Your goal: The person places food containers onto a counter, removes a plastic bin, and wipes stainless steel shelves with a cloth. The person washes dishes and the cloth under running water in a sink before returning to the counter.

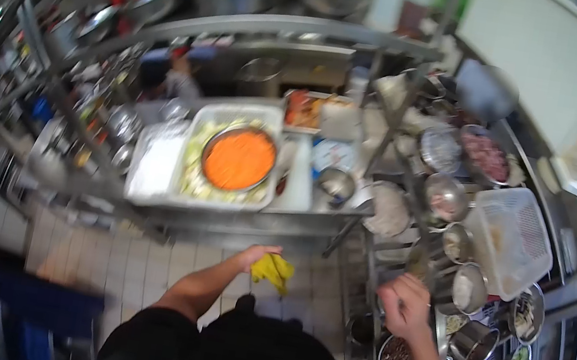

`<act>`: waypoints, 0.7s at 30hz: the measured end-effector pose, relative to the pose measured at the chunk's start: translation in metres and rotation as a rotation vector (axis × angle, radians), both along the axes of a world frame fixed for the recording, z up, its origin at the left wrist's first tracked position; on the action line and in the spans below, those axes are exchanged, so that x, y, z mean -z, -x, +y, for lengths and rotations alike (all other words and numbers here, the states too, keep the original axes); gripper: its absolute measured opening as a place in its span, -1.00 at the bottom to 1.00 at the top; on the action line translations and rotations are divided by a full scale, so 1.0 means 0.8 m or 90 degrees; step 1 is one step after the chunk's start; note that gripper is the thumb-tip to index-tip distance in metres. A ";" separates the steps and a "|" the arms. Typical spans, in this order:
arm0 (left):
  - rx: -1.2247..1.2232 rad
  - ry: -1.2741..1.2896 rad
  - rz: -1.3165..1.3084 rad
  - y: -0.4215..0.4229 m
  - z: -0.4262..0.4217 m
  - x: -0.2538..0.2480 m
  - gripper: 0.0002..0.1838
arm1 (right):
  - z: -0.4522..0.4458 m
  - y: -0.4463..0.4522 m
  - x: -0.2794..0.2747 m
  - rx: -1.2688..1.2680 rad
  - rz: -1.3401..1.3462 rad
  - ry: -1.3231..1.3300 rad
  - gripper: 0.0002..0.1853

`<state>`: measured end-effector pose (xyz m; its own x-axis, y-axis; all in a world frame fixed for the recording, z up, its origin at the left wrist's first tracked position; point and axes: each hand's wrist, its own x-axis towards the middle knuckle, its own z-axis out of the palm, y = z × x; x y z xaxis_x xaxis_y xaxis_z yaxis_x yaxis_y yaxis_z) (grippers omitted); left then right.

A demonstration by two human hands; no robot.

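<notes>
My left hand (256, 257) is closed around a yellow cloth (272, 273), which hangs down over the tiled floor in front of my body. Over at the right, my right hand (405, 306) is curled above the metal rack; whatever its fingers may hold is hidden. Just below that hand sits a container of dark beans or similar small pieces (397, 358). Near its right side stands a metal bowl of white contents (469, 288). Ahead of my left hand, a metal bowl of shredded orange food (238, 160) rests in a white basket of pale green cut vegetables (190, 186).
A steel counter (250, 227) with shelf posts runs across the front. On it are a white container (156, 162) and a small metal bowl (336, 184). An empty-looking plastic basket (515, 241) and several food bowls crowd the right side. Another person's arm (182, 78) shows beyond the counter.
</notes>
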<state>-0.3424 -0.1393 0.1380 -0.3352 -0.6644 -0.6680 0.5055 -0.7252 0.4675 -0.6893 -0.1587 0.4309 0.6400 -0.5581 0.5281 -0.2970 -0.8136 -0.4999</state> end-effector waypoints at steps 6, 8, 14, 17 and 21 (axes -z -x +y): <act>-0.315 -0.196 -0.183 -0.211 0.296 0.094 -0.60 | 0.027 0.039 0.371 0.219 0.392 -0.408 -0.81; -0.368 -0.115 -0.199 -0.245 0.370 0.082 -0.61 | 0.065 0.106 0.521 0.026 0.394 -0.131 -0.80; -0.547 0.122 0.006 -0.309 0.490 0.212 -0.64 | 0.215 0.124 0.597 -0.101 0.910 -0.413 -0.47; -0.616 -0.072 -0.027 -0.311 0.420 0.209 -0.64 | 0.181 0.123 0.643 0.066 0.543 -0.511 -0.51; -0.725 0.104 -0.164 -0.369 0.328 0.264 -0.66 | -0.028 0.021 0.700 0.430 0.339 -0.372 -0.49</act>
<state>-0.0468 0.1232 -0.0731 0.6393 -0.5770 -0.5084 0.6994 0.1615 0.6963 -0.7061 -0.1813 -0.1292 0.1705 -0.9650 -0.1991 -0.8988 -0.0695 -0.4329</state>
